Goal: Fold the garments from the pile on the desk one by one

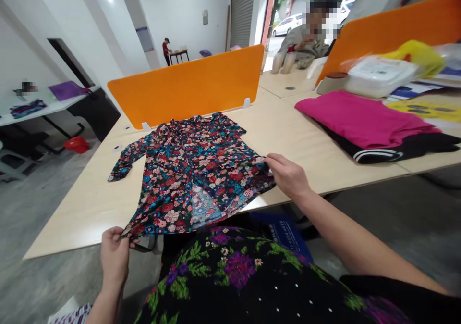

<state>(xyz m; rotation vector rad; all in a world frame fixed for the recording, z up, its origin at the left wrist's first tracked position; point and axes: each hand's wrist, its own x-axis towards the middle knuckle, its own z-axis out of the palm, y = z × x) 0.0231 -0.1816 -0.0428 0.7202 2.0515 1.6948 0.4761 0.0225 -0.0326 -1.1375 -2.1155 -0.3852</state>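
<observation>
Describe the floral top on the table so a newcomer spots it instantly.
On the pale wooden table, find the central orange divider. Just in front, the floral top lies spread out, its lower edge pinched by the left hand and right hand. Dense red, pink and blue flowers on dark cloth distinguish it from the plain magenta fabric to its right.

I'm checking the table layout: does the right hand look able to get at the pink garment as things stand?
Probably yes: only tabletop shows between the right hand and the pink garment, though the hand would likely need to release the floral garment first.
</observation>
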